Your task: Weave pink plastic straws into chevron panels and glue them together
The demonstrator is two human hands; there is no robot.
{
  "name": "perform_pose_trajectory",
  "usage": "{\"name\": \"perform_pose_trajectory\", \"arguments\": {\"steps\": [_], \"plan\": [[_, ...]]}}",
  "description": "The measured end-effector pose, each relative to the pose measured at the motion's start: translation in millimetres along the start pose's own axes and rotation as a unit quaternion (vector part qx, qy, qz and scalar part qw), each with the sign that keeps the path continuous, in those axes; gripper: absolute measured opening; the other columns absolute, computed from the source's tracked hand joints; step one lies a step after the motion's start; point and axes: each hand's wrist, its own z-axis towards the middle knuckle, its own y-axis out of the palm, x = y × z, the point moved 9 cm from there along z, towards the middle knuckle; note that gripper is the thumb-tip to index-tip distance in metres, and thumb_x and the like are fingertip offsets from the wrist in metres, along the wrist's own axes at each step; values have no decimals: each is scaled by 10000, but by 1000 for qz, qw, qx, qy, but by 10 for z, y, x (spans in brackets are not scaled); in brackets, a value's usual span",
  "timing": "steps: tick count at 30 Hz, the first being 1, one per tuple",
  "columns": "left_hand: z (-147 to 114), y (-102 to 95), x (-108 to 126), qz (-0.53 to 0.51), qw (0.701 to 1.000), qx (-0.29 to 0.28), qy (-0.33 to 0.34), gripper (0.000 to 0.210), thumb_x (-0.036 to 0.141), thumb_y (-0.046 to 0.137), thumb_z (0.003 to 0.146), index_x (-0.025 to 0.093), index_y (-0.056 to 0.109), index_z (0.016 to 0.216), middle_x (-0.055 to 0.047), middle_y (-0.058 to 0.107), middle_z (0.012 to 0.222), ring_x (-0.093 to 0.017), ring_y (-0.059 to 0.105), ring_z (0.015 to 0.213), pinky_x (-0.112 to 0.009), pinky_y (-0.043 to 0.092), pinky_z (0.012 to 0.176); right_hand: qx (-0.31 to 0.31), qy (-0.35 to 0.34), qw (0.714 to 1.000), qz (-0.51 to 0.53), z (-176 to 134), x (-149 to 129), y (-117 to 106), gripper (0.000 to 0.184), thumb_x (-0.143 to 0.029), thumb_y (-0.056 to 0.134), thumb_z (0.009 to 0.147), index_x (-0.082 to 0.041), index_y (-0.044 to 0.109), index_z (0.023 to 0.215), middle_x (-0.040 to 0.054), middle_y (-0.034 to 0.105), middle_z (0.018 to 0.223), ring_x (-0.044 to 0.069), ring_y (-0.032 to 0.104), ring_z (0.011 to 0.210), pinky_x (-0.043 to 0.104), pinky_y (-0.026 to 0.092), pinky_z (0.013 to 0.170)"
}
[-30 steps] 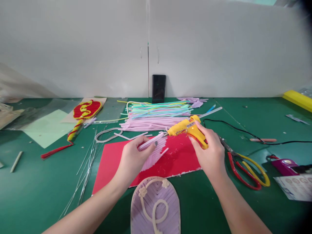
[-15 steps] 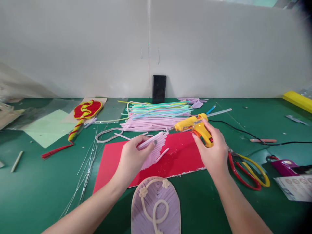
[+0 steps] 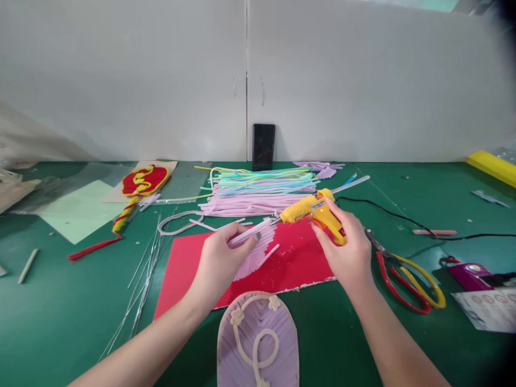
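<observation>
Between the thumb and fingers of my left hand [image 3: 226, 255] is a lilac pipe cleaner [image 3: 253, 230], its far end pointing up and right. My right hand [image 3: 349, 244] grips a yellow hot glue gun [image 3: 308, 208], whose nozzle is close to that far end; whether they touch I cannot tell. Beneath the left hand, lilac pipe cleaner strips [image 3: 252, 263] lie side by side on a red board [image 3: 300, 255]. One short loose piece [image 3: 269, 256] rests at their right edge. An oval lilac panel with cream loops and flowers [image 3: 242, 349] is nearest me.
Bundled pastel pipe cleaners [image 3: 262, 188] lie behind the board, before an upright phone [image 3: 263, 146]. Red-and-yellow-handled pliers or cutters [image 3: 403, 274] are at right, near the black cord [image 3: 391, 208]. Thin wires [image 3: 145, 285] and a red-and-yellow tasselled fan [image 3: 145, 183] are at left.
My right hand has brought the glue gun left and slightly down, so its nozzle is now near the pipe cleaner's end. My left hand has hardly moved.
</observation>
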Motion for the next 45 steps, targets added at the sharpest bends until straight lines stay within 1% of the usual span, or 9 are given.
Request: {"name": "perform_pose_trajectory", "arguments": {"steps": [6,17,23,35,45], "plan": [[-2,22,-15,9,1000,-10,0,206,381,554,721,186,559,659,49,531,566,-94,438,506,-192,311,476,-6,-8,1000,-2,-6,-5,14,434,-184,569,799,-222,493,1225,102,610,1090,230,567,971,399,468,861],[-9,37,7,9,1000,-11,-5,198,372,554,716,188,554,645,48,564,585,-97,461,511,-191,306,470,-13,-10,1000,-9,6,-2,13,402,-189,544,814,-225,506,1213,102,622,1029,240,576,920,405,479,813],[-12,27,8,8,1000,-5,10,179,348,555,723,187,554,644,56,555,583,-85,448,501,-185,305,468,-12,-3,1000,5,6,5,5,410,-162,545,814,-219,503,1218,103,617,1051,226,571,927,393,472,832],[-16,26,29,14,1000,-10,10,189,352,553,729,184,539,641,58,518,571,-89,432,511,-189,307,481,-9,-3,1000,2,-5,18,-1,405,-168,549,814,-219,508,1213,100,624,1033,228,577,929,388,477,832],[9,24,-4,20,1000,-10,1,185,356,558,740,187,554,667,59,507,572,-83,414,517,-183,302,487,-2,8,1000,-11,10,57,-25,422,-172,564,804,-203,507,1221,107,615,1066,224,564,943,372,470,839]]}}
